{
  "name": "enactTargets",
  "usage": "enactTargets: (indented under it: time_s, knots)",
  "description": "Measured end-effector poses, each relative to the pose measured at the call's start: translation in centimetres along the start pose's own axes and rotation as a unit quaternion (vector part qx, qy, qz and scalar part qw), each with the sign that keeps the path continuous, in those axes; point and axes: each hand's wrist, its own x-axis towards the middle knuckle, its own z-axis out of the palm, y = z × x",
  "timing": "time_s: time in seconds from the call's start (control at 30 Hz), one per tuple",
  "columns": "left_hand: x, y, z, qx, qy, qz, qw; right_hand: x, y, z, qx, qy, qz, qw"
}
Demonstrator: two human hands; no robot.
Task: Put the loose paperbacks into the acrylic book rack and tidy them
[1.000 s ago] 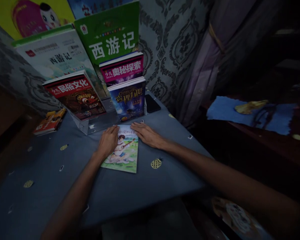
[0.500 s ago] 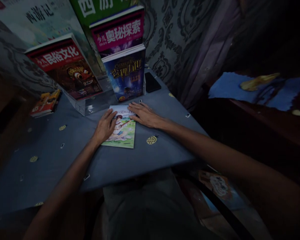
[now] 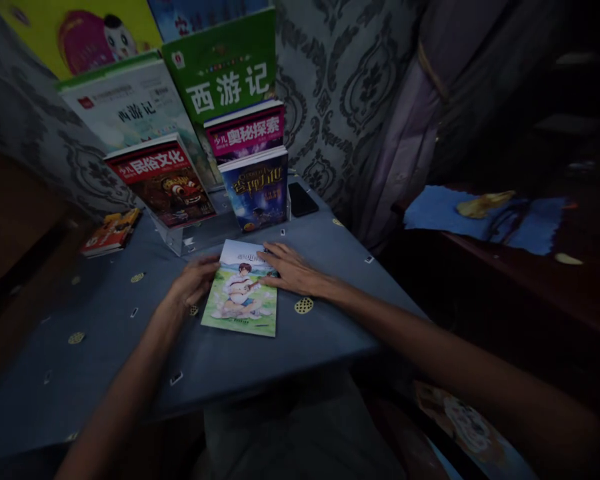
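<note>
A thin booklet (image 3: pixel 240 300) lies flat on the table, its cover showing a seated figure playing a guitar on grass. My left hand (image 3: pixel 193 283) is at the booklet's left edge, fingers half bent and reaching toward it; I cannot tell whether the fingertips are under the edge. Across the upper right of the cover rests my right hand (image 3: pixel 293 270), fingers spread, hiding part of the title. Behind the booklet, a clear stand (image 3: pixel 180 241) bears a red-headed book (image 3: pixel 165 183) and a dark blue book (image 3: pixel 257 190).
Further back stand a pink book (image 3: pixel 247 133), a green book (image 3: pixel 230 73) and a pale book (image 3: pixel 130 107). A black phone (image 3: pixel 303 200) lies by the stand. Small orange books (image 3: pixel 113 232) lie at left. The patterned blue tablecloth (image 3: pixel 105 360) reaches the near edge.
My left hand has slid off the cover to its left edge, uncovering more of the picture. My right hand stays on the upper right. The camera view has tilted upward, showing more books.
</note>
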Motion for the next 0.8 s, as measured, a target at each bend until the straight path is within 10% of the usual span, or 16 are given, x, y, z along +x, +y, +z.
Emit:
enactTargets:
  time_s: [0.17,0.37,0.5,0.8]
  knots:
    - [-1.2,1.5,1.9,-0.02,-0.099,-0.022,0.995,0.7,1.2,-0.4,0.094,0.048,0.041,0.994]
    - [-3.9,7.5,3.0,0.069,-0.125,0.225,0.964,2.8,1.5,-6.6,0.344,0.213,-0.008,0.914]
    - [-5.8,9.1,1.5,0.261,-0.095,0.397,0.875,0.3,-1.7,-10.8,0.243,0.35,-0.094,0.9]
    - [-6.6,-3.0,-2.0,0.506,-0.16,0.417,0.738,-8.8,-2.2,-1.8,-0.056,0.092,-0.28,0.954]
